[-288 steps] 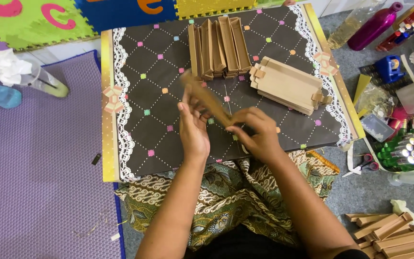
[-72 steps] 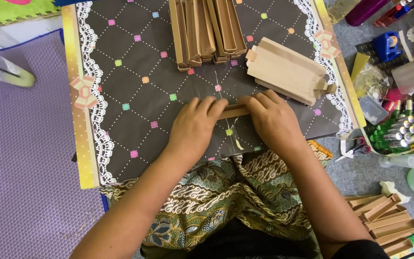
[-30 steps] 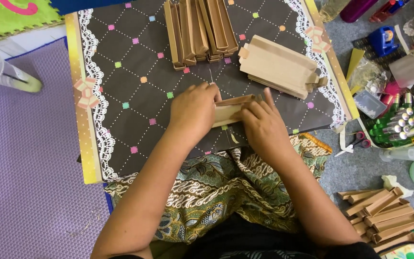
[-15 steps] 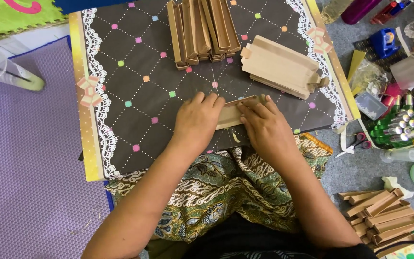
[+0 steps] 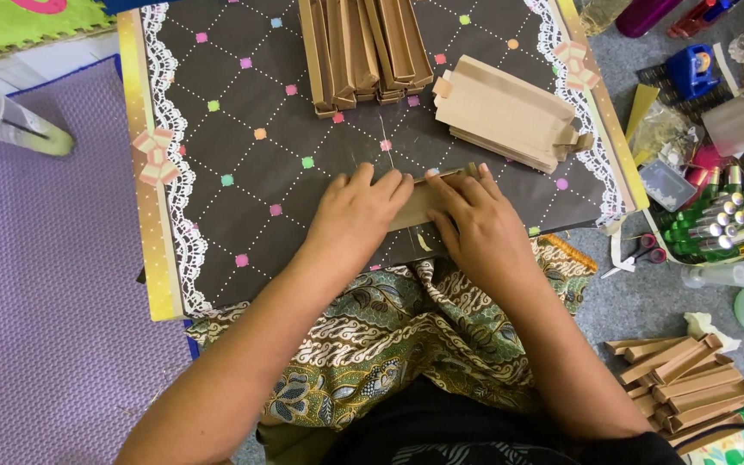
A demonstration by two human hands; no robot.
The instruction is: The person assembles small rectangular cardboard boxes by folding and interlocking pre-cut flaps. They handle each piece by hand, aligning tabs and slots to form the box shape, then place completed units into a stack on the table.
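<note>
My left hand [image 5: 356,212] and right hand [image 5: 478,226] have come together, flat on the brown cardboard strip [image 5: 415,203] near the counter's [image 5: 217,241] front edge, creasing it

Row of folded brown boxes [image 5: 363,47] at dark dotted counter's [image 5: 243,129] far edge; flat stack [image 5: 503,112] beside it. Green bottles [image 5: 721,211], scissors [image 5: 639,254] right. More boxes [image 5: 678,383] piled on floor.

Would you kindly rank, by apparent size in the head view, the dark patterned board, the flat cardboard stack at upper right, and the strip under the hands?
1. Dark patterned board
2. Flat cardboard stack
3. Cardboard strip, partly covered by both hands, so its full size is unsure.
</note>
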